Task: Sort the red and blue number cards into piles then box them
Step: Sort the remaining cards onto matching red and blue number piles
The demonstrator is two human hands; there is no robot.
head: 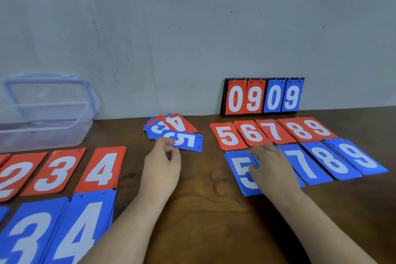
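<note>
Blue 5 card (188, 142), long axis sideways, is pinched by left hand (162, 165); its pile (239, 174) lies rightward, under right hand (272, 167), resting loosely, gripping nothing.

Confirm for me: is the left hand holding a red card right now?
No, the left hand pinches a blue 5 card by its near edge.
</note>
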